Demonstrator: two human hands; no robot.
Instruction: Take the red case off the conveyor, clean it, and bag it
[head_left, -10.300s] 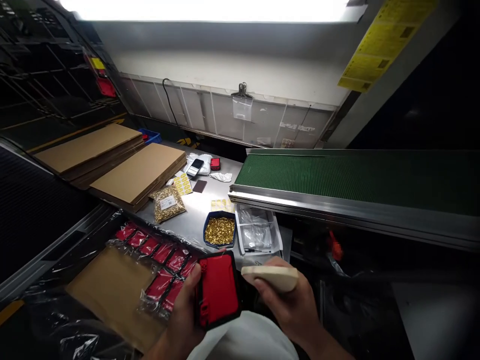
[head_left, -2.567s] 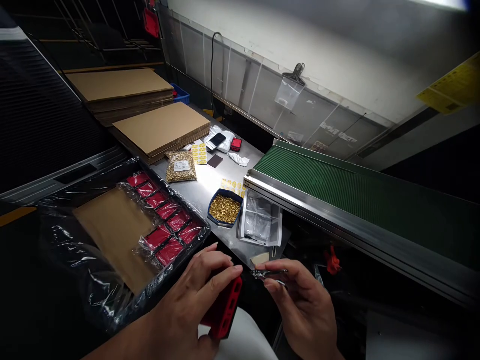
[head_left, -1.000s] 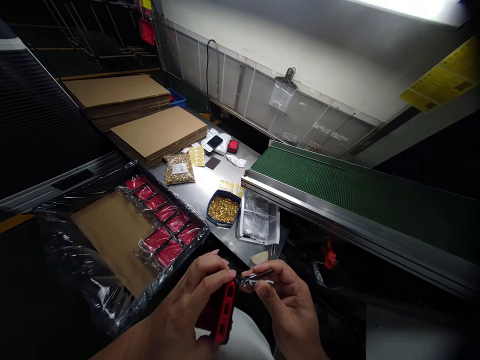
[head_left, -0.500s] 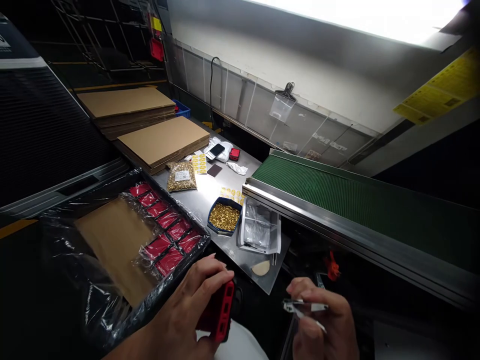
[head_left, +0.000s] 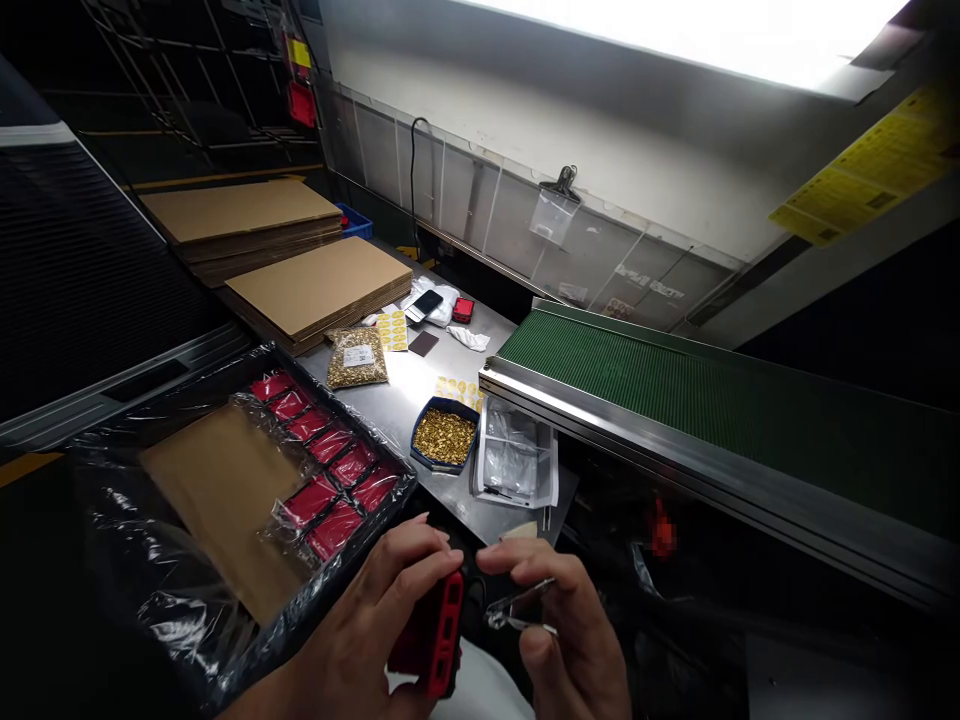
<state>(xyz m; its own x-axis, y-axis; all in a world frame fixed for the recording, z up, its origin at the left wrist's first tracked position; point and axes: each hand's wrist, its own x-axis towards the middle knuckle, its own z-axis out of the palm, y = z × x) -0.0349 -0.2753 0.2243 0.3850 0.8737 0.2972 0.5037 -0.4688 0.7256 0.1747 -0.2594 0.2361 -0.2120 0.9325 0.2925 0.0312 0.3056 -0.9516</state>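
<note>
My left hand (head_left: 360,620) is closed around a red-and-black casing (head_left: 445,630) with several slots along its narrow edge. To its right, my right hand (head_left: 574,630) holds what looks like a metal nail clipper (head_left: 517,608) between thumb and fingers, its jaws pointing left toward the casing. A small gap separates clipper and casing. Beyond both hands, a dark tray (head_left: 424,412) of small gold metal pieces (head_left: 444,436) sits on the metal table, beside a white bin (head_left: 553,480) of clear plastic bags. A pale rounded piece (head_left: 521,530) is partly hidden behind my right fingers.
Left stands a plastic-lined black crate (head_left: 409,485) with red wrapped items (head_left: 330,445) and cardboard. Flat cardboard stacks (head_left: 319,285), a bag of gold pieces (head_left: 358,357), a phone (head_left: 427,304) and yellow stickers (head_left: 392,330) lie farther back. A green conveyor belt (head_left: 622,370) runs right.
My right hand has moved left with the clipper, closer to the red casing. My left hand stays almost in place. The whole view has shifted slightly.
</note>
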